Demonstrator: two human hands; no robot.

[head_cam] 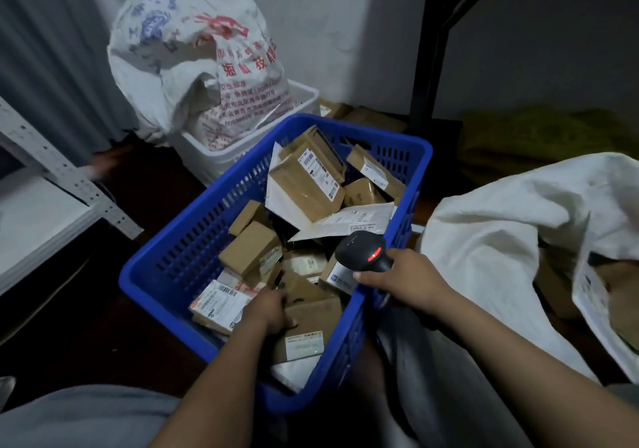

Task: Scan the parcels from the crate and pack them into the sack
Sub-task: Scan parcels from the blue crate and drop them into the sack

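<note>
Left hand point(269, 312) grips a cardboard parcel point(307, 326) at the near end of the blue crate point(179, 257).
Right hand point(406, 280) closes round a black barcode scanner point(366, 252), its red light on, above the crate's right rim. The white sack point(501, 240) lies open just right; a printed sack point(193, 50) stands in a white basket point(214, 157) beyond.
</note>
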